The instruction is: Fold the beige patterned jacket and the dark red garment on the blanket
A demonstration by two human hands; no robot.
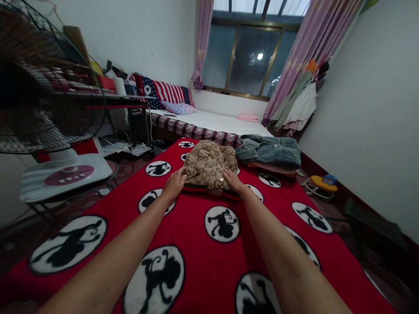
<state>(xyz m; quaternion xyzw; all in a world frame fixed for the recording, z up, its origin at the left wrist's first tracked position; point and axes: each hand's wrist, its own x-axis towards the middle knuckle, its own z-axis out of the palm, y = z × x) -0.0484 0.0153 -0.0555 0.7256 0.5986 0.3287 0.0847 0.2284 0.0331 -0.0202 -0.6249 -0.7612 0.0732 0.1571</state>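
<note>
A tan jacket [209, 159] with a brown letter pattern lies folded into a bundle on the red blanket [193, 222]. A green and red striped band runs along its near edge, and a round snap shows near the right corner. My left hand [176, 184] grips the near left corner with closed fingers. On the other side, my right hand [234, 181] holds the near right corner, its fingertips on the cloth near the snap. Some fingers of both hands are hidden by the fabric. Just beyond my right hand lies a folded denim jacket [270, 150], apart from my fingers.
A fan [49, 83] stands close on the left, above a white folding chair [65, 174]. Behind it is a cluttered desk [124, 98]. A bed [222, 122] runs beneath the window. At the right are a yellow stool [323, 183] and hanging clothes [299, 104].
</note>
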